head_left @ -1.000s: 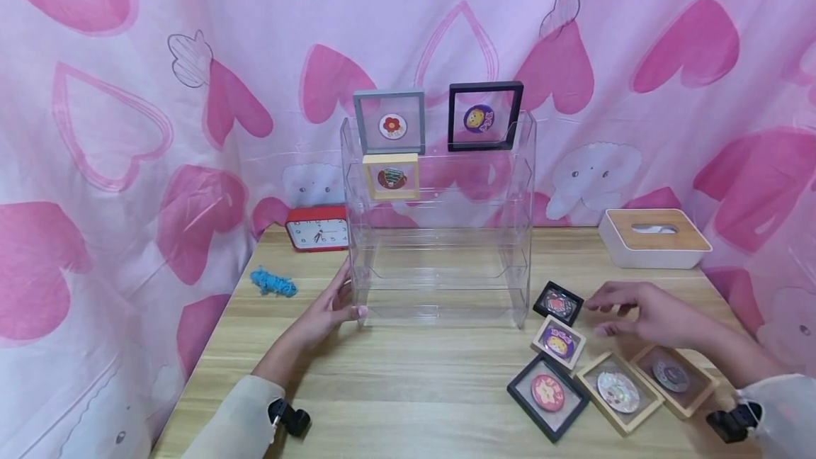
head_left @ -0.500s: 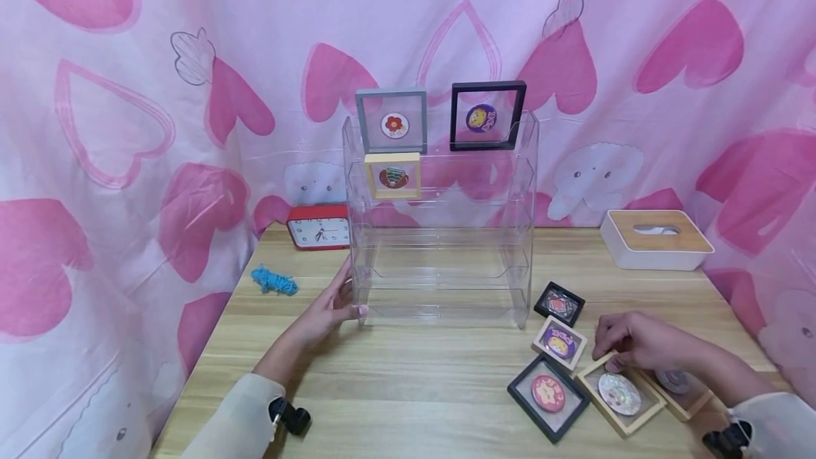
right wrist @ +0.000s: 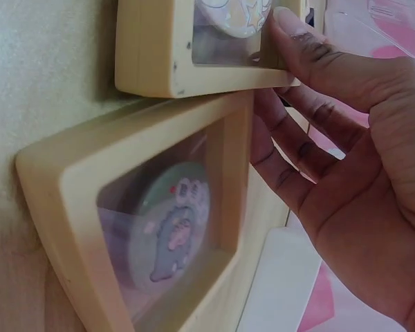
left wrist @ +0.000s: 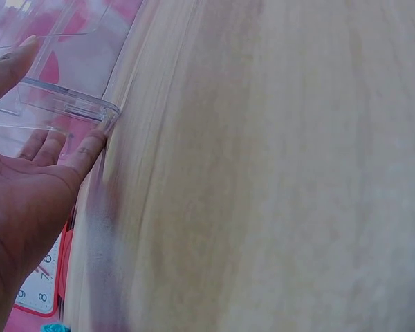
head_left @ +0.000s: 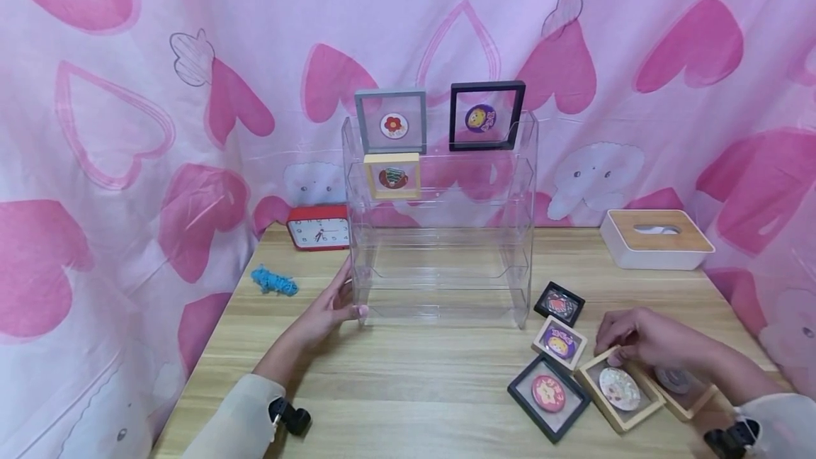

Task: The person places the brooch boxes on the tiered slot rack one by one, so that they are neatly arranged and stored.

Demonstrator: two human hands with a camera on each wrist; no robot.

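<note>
Right hand: thumb and fingers clamped on the far corner of a square, light-wood-coloured frame with a clear pane and a round whitish badge, thumb on its front. Cannot tell whether that corner is clear of the wood-grain tabletop.

Below the right fingers, partly covered: a second light-wood-coloured frame with a grey-green round badge. To their left: a small black square frame, a small pale frame with a purple badge and, nearer the person, a larger black frame with a pink badge.

Left hand: fingers extended, thumb apart from them, touching the lower left side of a clear plastic tiered rack. Left of these fingers: a blue knotted bundle; beyond them, a red-cased rectangular clock.
</note>
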